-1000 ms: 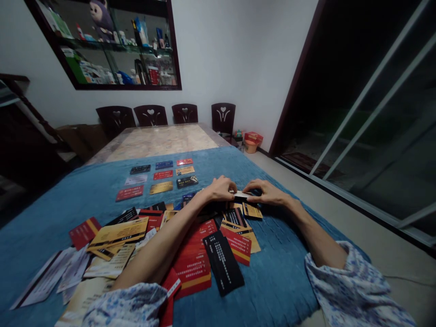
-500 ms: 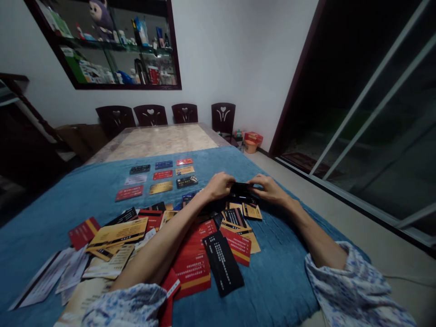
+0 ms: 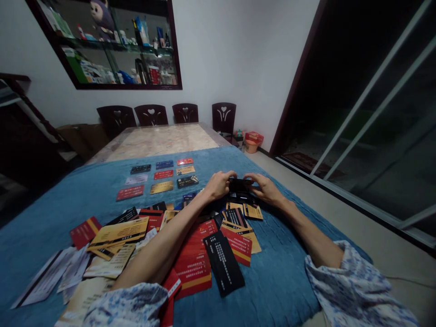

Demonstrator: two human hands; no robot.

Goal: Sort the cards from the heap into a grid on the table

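Both of my hands hold one black card (image 3: 240, 184) by its ends, lifted a little above the blue cloth (image 3: 279, 272). My left hand (image 3: 220, 184) pinches its left end and my right hand (image 3: 265, 189) pinches its right end. Just below them lies a loose heap of cards (image 3: 204, 245), red, black and gold, spread toward me under my left forearm. Farther away, several cards (image 3: 160, 175) lie face up in three neat rows.
Pale paper slips (image 3: 64, 272) lie at the near left of the cloth. Beyond the cloth is a bare marble tabletop (image 3: 160, 138) with dark chairs (image 3: 185, 112) behind it. A glass sliding door (image 3: 374, 136) runs along the right; a wall shelf (image 3: 109, 41) hangs at the upper left.
A card that both hands held down on the heap has come up off it, turned dark side toward me, and moved slightly farther away. The other cards have not moved.
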